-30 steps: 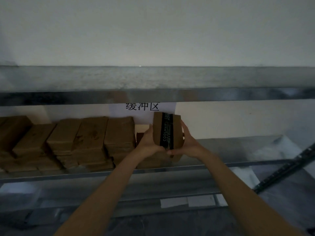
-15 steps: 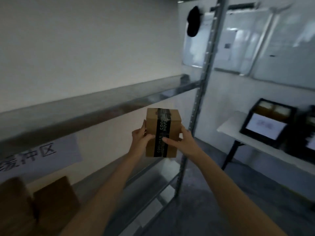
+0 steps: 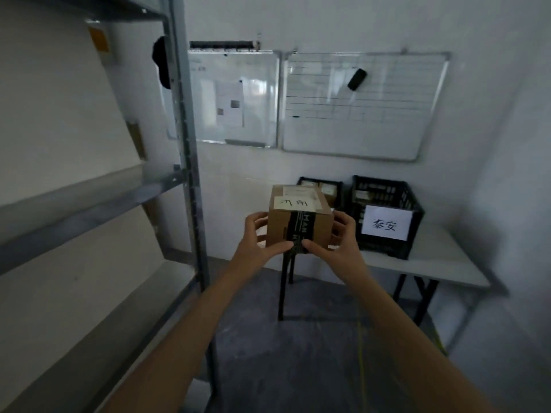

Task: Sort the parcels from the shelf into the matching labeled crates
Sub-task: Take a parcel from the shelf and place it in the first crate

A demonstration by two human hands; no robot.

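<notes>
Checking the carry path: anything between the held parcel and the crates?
Nothing visible does. The left hand and right hand grip the parcel before the labelled black crate and its neighbour on the table; the shelf post stands off left.

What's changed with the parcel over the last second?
The parcel left the shelf and swung right, toward the crates on the table; its handwritten top label now shows. Left hand and right hand grip its sides as before.

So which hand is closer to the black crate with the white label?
Right. The right hand grips the box on its right side, just left of the crate; the left hand grips the box's opposite side, farther away.
</notes>
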